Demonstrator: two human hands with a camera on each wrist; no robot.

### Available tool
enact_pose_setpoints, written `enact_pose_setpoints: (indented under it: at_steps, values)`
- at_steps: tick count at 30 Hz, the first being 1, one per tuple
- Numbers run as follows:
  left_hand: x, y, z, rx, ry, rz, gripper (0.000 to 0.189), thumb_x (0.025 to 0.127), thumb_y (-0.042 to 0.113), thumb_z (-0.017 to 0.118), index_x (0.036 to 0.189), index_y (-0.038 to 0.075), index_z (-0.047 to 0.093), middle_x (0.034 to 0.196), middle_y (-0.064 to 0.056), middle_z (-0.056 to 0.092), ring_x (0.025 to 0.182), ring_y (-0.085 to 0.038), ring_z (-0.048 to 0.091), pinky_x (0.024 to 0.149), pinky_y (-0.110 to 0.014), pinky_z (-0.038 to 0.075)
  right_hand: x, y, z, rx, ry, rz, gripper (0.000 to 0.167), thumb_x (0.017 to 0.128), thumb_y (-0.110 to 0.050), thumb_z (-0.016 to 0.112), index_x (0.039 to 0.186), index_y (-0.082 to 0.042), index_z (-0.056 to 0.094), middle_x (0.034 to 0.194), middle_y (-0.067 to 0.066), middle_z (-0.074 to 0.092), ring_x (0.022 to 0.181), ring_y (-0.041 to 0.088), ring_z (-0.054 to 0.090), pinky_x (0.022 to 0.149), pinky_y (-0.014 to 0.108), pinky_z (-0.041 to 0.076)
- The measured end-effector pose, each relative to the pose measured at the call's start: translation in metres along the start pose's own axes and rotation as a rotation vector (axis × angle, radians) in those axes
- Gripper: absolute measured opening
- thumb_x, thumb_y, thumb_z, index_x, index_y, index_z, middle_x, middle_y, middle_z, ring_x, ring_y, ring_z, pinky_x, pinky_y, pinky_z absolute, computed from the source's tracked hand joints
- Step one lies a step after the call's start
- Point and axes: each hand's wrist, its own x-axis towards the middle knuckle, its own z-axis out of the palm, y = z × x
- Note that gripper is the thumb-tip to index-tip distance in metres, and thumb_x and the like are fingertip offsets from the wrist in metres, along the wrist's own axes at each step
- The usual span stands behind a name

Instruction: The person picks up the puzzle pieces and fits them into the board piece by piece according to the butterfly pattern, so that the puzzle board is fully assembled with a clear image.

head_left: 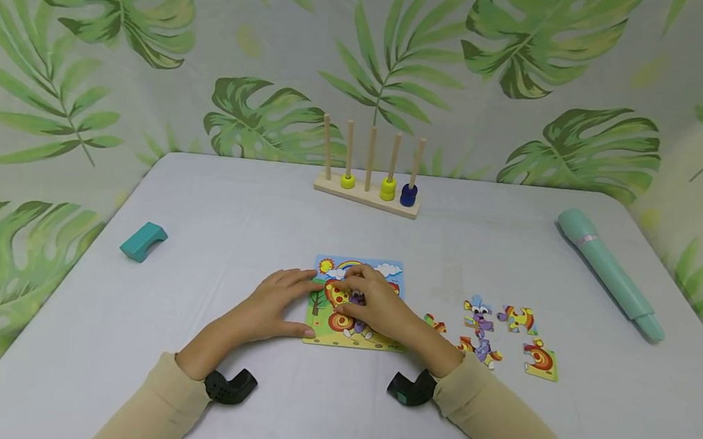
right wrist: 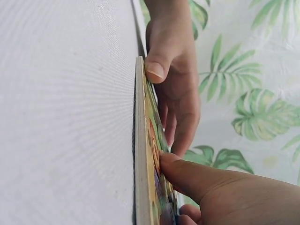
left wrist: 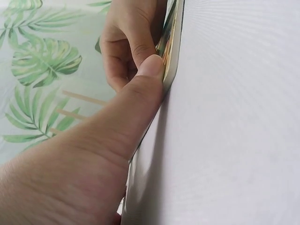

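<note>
A square picture puzzle board (head_left: 356,342) with a sun, a rainbow and a tree lies on the white table. My left hand (head_left: 271,306) rests at its left side, fingers extended; the thumb touches the lower left corner. With thumb and forefinger my right hand (head_left: 378,304) pinches a red and yellow puzzle piece (head_left: 334,293) at the board's left middle, and covers much of the picture. In the right wrist view the right thumb lies against the board's face (right wrist: 151,136). Whether the piece lies flat cannot be told.
Several loose puzzle pieces (head_left: 483,351) lie right of the board, one partly behind the right forearm. A wooden peg stand (head_left: 366,196) with yellow and blue beads stands at the back. A teal block (head_left: 144,242) is at left, a mint-green microphone-shaped object (head_left: 613,274) at right.
</note>
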Motion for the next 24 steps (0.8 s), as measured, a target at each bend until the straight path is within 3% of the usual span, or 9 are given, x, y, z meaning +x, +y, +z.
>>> enact_pose_setpoints:
  at_steps: [7, 12, 17, 24]
  values:
    - [-0.001, -0.001, 0.0, 0.001, -0.006, 0.009, 0.07, 0.073, 0.061, 0.06, 0.131, 0.024, 0.046, 0.143, -0.002, 0.029, 0.129, -0.027, 0.022, 0.104, -0.045, 0.013, 0.001, 0.001, 0.001, -0.011, -0.009, 0.026, 0.036, 0.081, -0.022, 0.068, 0.115, -0.014, 0.059, 0.125, 0.009, 0.042, 0.114, 0.024, 0.039, 0.091, 0.041, 0.038]
    - [0.0, -0.001, -0.001, 0.006, -0.011, 0.005, 0.07, 0.073, 0.061, 0.06, 0.131, 0.024, 0.047, 0.143, -0.002, 0.029, 0.13, -0.027, 0.022, 0.105, -0.044, 0.013, 0.0, -0.005, -0.008, 0.042, -0.048, 0.056, 0.046, 0.081, -0.029, 0.067, 0.121, -0.012, 0.053, 0.133, 0.011, 0.034, 0.12, 0.025, 0.035, 0.092, 0.044, 0.037]
    - [0.0, 0.0, -0.001, 0.014, -0.007, 0.004, 0.07, 0.072, 0.061, 0.061, 0.13, 0.024, 0.047, 0.142, -0.002, 0.03, 0.129, -0.027, 0.023, 0.104, -0.044, 0.014, -0.012, -0.012, -0.034, 0.103, -0.038, 0.036, 0.055, 0.082, -0.03, 0.066, 0.129, -0.01, 0.046, 0.137, 0.01, 0.027, 0.123, 0.027, 0.032, 0.094, 0.047, 0.036]
    - [0.001, 0.0, 0.0, 0.028, 0.006, 0.008, 0.071, 0.071, 0.058, 0.064, 0.13, 0.022, 0.048, 0.142, -0.004, 0.032, 0.129, -0.027, 0.024, 0.104, -0.043, 0.015, -0.048, -0.006, -0.08, 0.068, 0.101, -0.091, 0.056, 0.079, -0.021, 0.07, 0.128, -0.011, 0.045, 0.134, 0.006, 0.035, 0.123, 0.023, 0.033, 0.096, 0.044, 0.034]
